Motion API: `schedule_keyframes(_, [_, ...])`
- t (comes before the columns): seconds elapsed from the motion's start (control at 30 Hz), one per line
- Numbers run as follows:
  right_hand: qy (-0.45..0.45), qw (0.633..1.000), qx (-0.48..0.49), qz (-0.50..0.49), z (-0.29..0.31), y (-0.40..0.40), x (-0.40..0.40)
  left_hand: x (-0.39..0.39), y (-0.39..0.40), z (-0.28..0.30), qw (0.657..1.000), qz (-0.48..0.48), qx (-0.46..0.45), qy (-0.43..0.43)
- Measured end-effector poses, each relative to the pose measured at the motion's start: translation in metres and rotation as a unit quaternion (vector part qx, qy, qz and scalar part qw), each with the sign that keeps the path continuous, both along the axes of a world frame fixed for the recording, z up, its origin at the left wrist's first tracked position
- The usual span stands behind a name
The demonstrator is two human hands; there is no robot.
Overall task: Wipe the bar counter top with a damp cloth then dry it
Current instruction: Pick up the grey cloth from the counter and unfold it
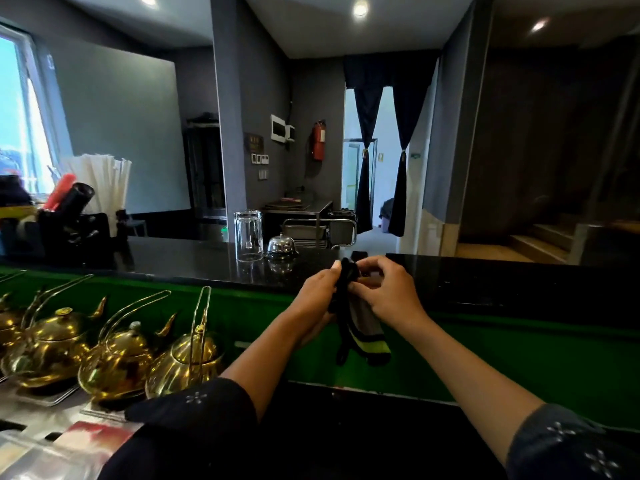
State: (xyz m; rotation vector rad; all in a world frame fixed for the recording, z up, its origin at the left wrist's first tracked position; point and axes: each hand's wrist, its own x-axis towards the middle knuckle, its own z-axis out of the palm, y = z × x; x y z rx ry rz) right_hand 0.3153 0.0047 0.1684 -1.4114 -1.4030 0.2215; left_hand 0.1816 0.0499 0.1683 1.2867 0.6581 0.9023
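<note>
A dark cloth (360, 327) with grey and yellow-green bands hangs bunched between both hands, just in front of the black bar counter top (180, 261). My left hand (317, 299) grips its upper part from the left. My right hand (388, 289) pinches the top of it from the right, fingers curled. The cloth's lower end dangles over the green counter front (519, 355), apart from the black top.
On the counter stand an upturned glass mug (248, 235), a chrome call bell (281, 244) and, at far left, a black holder with straws (100, 181). Several brass teapots (117, 362) sit on the lower shelf at left. A small dark object (358, 255) lies behind my hands.
</note>
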Motion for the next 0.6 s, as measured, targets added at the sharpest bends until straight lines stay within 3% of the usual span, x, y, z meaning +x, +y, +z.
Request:
schedule_keyframes(0.17, [-0.068,0.997,-0.011,0.021,-0.004,-0.014,0.007,0.003,-0.007,-0.002,1.000,-0.006,0.000,0.008])
schedule_keyframes(0.37, [0.074,0.997,0.008,-0.013,-0.004,-0.015,0.004,0.004,-0.015,-0.003,0.999,-0.026,-0.024,0.026])
schedule_keyframes(0.6, [0.084,0.996,0.021,-0.036,-0.001,-0.015,-0.003,0.001,-0.019,-0.001,0.993,-0.101,-0.046,0.027])
